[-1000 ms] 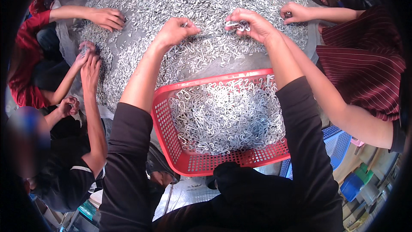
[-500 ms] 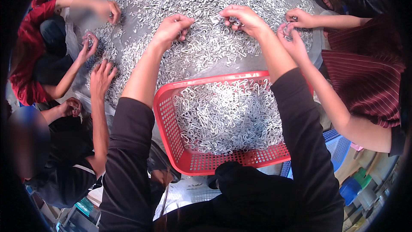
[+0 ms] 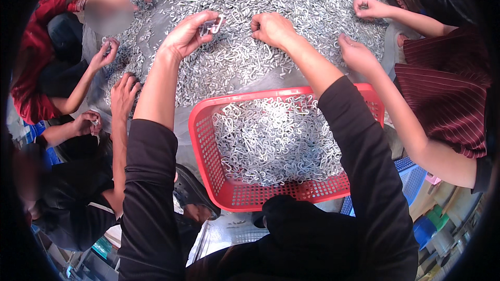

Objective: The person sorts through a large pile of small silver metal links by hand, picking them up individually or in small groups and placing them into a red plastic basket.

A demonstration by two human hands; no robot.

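Note:
My left hand is raised over the left part of a wide pile of small silvery metal pieces. Its fingers are curled around a few shiny metal hooks. My right hand is at the pile itself, back upward, with thumb and fingers pinched down among the pieces; what they grip is hidden. Between my forearms and nearer to me stands a red perforated plastic basket, holding a heap of curved, S-shaped metal hooks.
Co-workers sit around the pile. A hand of the person at right reaches close to my right forearm; another hand at left rests near my left arm. A blue basket is beyond my right sleeve. A dark shoe sits beside the red basket.
My left hand has drawn left and turned, bringing the hooks in it into sight. My right hand has shifted left and turned palm down, so its hooks no longer show.

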